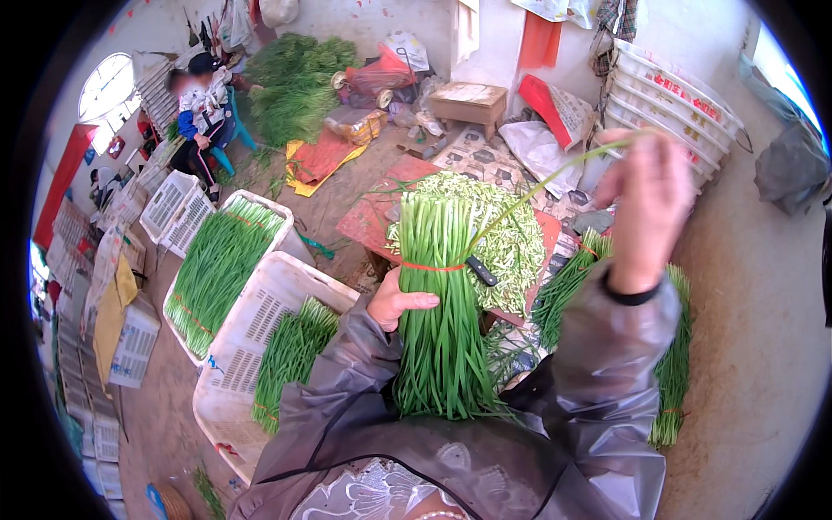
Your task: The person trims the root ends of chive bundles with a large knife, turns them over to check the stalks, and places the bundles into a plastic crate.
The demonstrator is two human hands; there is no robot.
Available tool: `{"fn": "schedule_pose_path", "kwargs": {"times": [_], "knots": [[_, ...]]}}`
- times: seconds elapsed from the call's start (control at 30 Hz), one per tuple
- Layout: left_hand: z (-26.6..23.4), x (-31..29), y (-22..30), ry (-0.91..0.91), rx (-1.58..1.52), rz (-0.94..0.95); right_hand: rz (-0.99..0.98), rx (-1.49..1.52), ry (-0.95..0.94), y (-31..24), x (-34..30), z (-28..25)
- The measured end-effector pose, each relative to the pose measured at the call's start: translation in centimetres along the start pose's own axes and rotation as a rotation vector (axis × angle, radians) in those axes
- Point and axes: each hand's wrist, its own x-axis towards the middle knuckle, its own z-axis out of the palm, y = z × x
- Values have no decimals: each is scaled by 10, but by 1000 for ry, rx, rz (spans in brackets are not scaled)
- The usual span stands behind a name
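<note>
A thick bundle of garlic chives, pale stems up and green leaves down, stands in front of my body. A red band circles it below the cut ends. My left hand is closed around its left side, thumb across the front. Raised at the upper right, my right hand is slightly blurred and pinches the end of one long chive stalk, which slants down to the bundle. Behind the bundle, a black-handled knife lies by a heap of chopped pale stem ends on a low reddish board.
Left of me, white plastic crates hold banded chives. More bundles lie to the right, near stacked white crates along the wall. A wooden stool and a loose green heap stand farther back. A seated person is at the far left.
</note>
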Motion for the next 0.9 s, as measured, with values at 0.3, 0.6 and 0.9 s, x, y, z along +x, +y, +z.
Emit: {"fn": "schedule_pose_path", "kwargs": {"times": [0.3, 0.6, 0.9], "knots": [[0, -5, 5, -3, -90, 6, 250, -313, -1123, -32, -7, -26], [8, -1, 4, -8, -55, 3, -323, -500, -751, 35, -78, 57], [5, -1, -5, 3, 10, 4, -583, -649, -908, 35, -71, 58]]}}
